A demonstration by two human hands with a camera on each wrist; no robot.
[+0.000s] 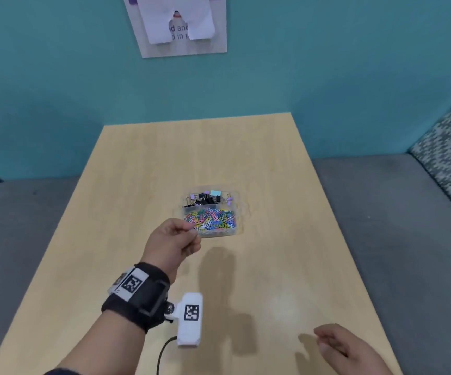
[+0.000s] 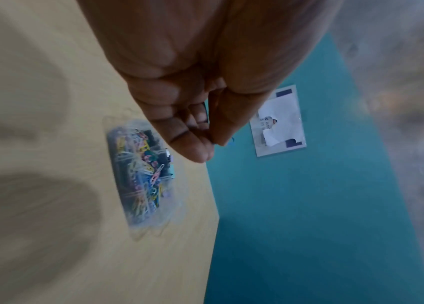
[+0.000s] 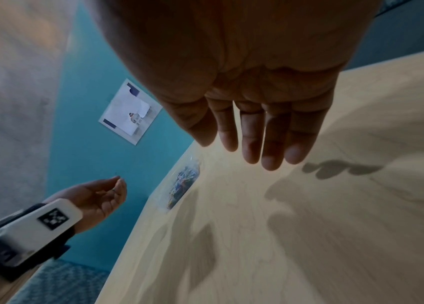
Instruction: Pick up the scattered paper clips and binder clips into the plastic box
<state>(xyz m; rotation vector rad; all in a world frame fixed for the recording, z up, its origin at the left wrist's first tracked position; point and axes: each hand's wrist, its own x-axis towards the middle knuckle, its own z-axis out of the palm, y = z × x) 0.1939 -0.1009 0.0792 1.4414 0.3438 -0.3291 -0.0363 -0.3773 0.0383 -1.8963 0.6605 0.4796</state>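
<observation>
a clear plastic box [image 1: 210, 234] with two compartments sat near the middle of the pale wood-grain counter [image 1: 273, 266]. its near compartment held a heap of multicoloured paper clips [image 1: 210, 219]; the far compartment held black, lilac and light blue binder clips [image 1: 207, 198].

the left hand [image 1: 175, 240] hung above the counter just at the near left corner of the box, thumb and forefinger pressed together at the tips and the other fingers [image 2: 200, 115] curled into the palm. in the left wrist view a small blue sliver showed at the pinch, and the head view showed a pale speck there, too small to say what it was.

the right hand [image 1: 340, 345] was low at the near right of the counter, well apart from the box, its fingers [image 3: 270, 142] loosely extended, close side by side, and holding nothing.

a partly covered printed poster [image 1: 177, 24] hung on the teal wall [image 1: 327, 63] behind the counter.
</observation>
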